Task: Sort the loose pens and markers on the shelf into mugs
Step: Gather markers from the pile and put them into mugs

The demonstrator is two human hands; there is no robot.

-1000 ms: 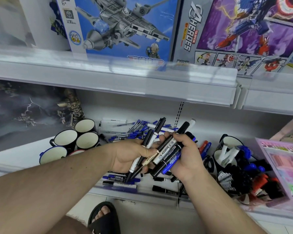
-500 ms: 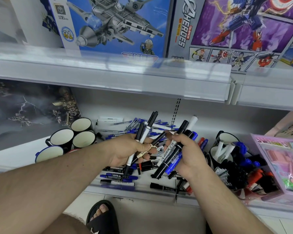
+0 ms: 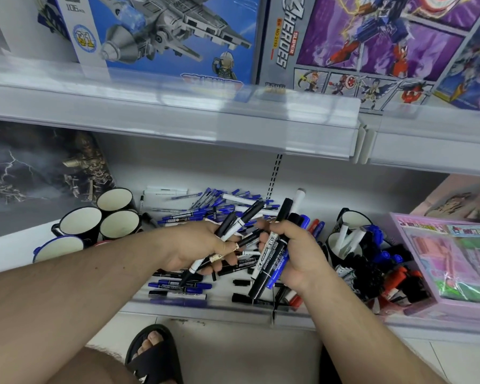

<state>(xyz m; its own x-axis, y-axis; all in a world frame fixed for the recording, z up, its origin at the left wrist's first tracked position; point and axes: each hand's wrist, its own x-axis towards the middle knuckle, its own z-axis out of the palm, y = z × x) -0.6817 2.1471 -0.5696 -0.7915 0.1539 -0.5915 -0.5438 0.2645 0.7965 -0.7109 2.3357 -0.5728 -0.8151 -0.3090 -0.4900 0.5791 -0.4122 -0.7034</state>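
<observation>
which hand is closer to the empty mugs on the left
Left. The left hand, holding thin markers, is just right of the empty mugs; the right hand is farther right.

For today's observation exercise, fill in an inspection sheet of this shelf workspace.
Surface: white lower shelf.
Job's things: loose pens piled at the back; empty mugs on the left; filled mugs on the right.
Clutter: pink box.
Hands: left hand grips thin pens; right hand grips thick markers.
Cables: nothing seen.
Surroundings: toy boxes above; sandalled foot below.
</observation>
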